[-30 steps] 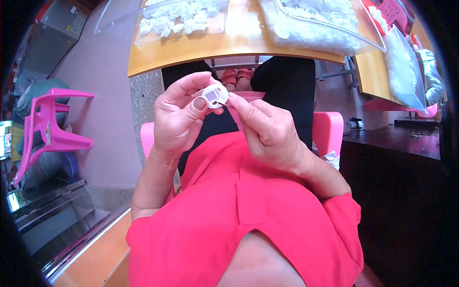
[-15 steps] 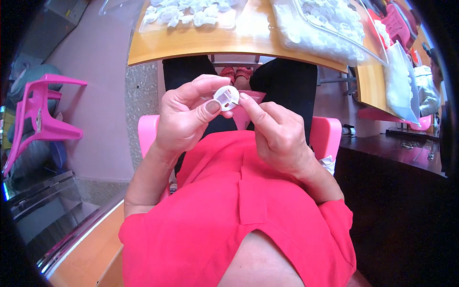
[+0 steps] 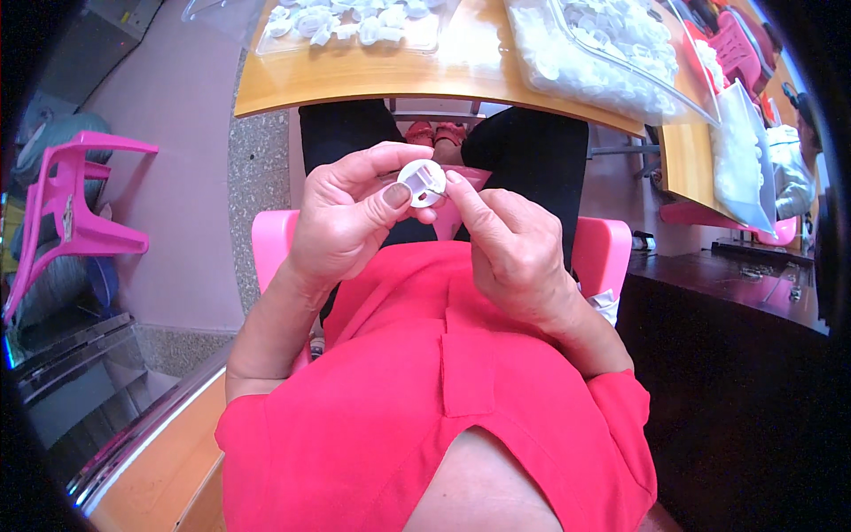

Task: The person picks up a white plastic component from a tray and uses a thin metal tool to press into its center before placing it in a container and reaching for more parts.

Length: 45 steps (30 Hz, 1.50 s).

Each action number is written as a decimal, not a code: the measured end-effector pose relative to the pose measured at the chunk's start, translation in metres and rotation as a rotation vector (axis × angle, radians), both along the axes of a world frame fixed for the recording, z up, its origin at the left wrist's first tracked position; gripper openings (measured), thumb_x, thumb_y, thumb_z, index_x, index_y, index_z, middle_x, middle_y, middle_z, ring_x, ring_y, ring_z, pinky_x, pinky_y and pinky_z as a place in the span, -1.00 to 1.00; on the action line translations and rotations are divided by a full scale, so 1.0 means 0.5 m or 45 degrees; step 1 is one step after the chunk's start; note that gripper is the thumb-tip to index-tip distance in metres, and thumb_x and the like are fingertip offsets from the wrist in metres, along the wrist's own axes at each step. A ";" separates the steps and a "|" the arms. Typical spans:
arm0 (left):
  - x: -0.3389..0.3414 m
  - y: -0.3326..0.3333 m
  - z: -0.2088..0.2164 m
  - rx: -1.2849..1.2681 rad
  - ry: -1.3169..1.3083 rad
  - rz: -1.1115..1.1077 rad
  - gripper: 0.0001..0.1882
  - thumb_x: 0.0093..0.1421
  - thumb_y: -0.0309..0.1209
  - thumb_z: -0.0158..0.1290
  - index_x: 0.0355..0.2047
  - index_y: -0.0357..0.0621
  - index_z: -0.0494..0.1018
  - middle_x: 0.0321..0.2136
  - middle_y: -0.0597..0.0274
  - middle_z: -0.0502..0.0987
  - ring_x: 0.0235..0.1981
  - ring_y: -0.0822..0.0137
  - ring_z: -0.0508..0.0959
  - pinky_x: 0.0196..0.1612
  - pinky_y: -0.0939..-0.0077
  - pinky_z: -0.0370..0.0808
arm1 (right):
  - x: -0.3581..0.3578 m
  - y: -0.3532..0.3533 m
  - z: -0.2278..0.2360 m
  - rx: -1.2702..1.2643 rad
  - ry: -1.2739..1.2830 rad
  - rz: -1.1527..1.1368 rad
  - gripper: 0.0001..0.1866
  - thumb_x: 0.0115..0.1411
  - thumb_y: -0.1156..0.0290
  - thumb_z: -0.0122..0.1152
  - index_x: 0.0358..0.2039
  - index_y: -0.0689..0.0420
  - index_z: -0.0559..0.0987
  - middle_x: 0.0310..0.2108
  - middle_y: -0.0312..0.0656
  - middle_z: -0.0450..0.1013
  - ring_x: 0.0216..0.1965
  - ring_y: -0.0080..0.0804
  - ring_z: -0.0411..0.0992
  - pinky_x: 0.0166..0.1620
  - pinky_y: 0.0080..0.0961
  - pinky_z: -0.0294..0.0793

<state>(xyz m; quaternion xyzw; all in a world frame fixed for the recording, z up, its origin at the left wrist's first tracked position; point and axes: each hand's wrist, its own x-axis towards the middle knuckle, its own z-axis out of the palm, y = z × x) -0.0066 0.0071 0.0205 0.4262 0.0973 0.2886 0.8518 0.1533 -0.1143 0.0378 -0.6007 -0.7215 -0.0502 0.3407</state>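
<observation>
Pinched by its rim between the thumb and fingers of my left hand (image 3: pixel 350 204) is a small round white plastic part (image 3: pixel 420 170). It has a raised rectangular middle and a small dark slot, and its face is turned up toward me. My right hand (image 3: pixel 519 244) meets its right edge, thumb and index finger closed on a thin dark pin-like piece (image 3: pixel 437 191) whose tip lies over the part. Most of that piece is hidden by my fingertips. Both hands are above my lap, short of the table edge.
A wooden table (image 3: pixel 355 93) is ahead. On it sit a clear tray (image 3: pixel 417 44) of loose white parts and a large clear bin (image 3: pixel 700 102) heaped with more. Another clear bin (image 3: pixel 767 199) stands at right. A pink plastic stool (image 3: pixel 84 208) is at left, a dark surface (image 3: pixel 709 301) at right.
The round part has tilted slightly in my left fingers, and the pin-like piece has shifted a little at its right edge. Both hands keep nearly the same place.
</observation>
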 end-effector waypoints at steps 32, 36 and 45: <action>0.019 -0.014 -0.026 -0.130 -0.042 0.106 -0.66 0.22 -0.54 0.06 0.00 -0.38 0.36 -0.15 -0.01 0.53 -0.17 0.25 0.57 -0.08 0.34 0.58 | -0.003 -0.009 0.008 -0.120 -0.117 -0.185 -0.53 -0.03 0.48 0.09 -0.04 0.28 0.50 -0.51 -0.18 0.35 -0.49 -0.31 0.37 -0.44 -0.41 0.41; 0.018 -0.013 -0.025 -0.058 -0.030 0.109 -0.67 0.21 -0.56 0.07 -0.02 -0.38 0.37 -0.15 -0.02 0.53 -0.15 0.25 0.57 -0.08 0.34 0.59 | -0.004 -0.007 0.002 -0.104 -0.101 -0.191 -0.54 -0.03 0.49 0.10 -0.04 0.28 0.50 -0.50 -0.18 0.36 -0.46 -0.31 0.39 -0.43 -0.41 0.42; 0.021 -0.019 -0.031 -0.046 -0.035 0.117 -0.66 0.20 -0.58 0.07 -0.01 -0.38 0.37 -0.15 -0.01 0.53 -0.17 0.24 0.58 -0.06 0.36 0.57 | -0.008 -0.003 -0.002 -0.184 0.090 -0.146 -0.53 -0.02 0.57 0.06 -0.01 0.30 0.46 -0.50 -0.09 0.38 -0.46 -0.21 0.45 -0.42 -0.34 0.47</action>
